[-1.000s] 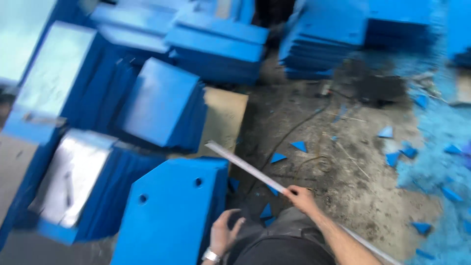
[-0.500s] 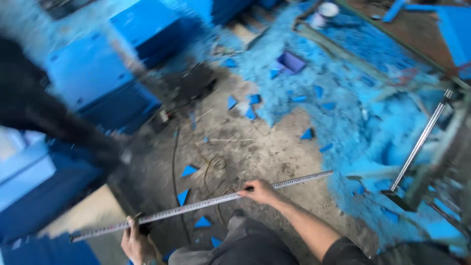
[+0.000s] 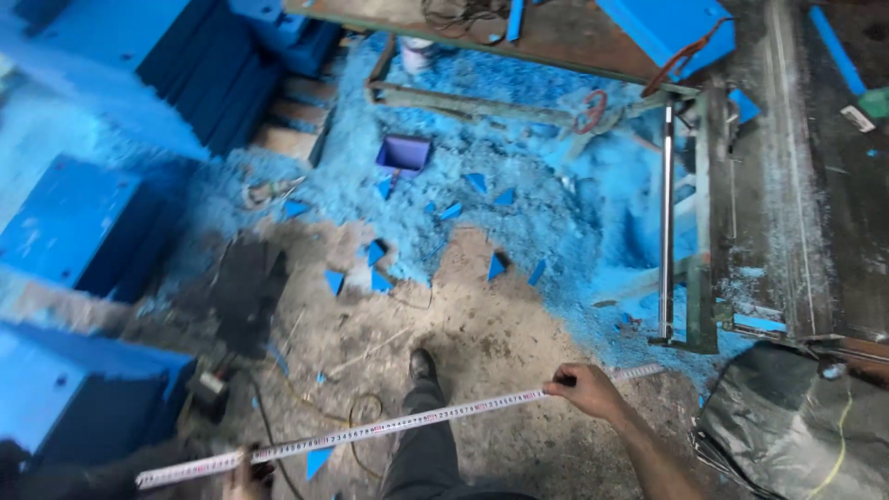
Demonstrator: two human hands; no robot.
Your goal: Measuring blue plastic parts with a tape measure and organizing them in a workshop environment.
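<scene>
both hands gripping a long steel ruler [image 3: 398, 428] over the floor, right hand [image 3: 583, 389] pinching one end, left hand [image 3: 248, 468] barely visible at the other

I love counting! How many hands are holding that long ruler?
2. The right hand grips the long ruler near its right end. The left hand holds it near the left end, at the bottom edge of the picture, mostly cut off.

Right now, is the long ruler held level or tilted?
Tilted. The long steel ruler rises from the left hand low in the picture up to the right hand.
</scene>
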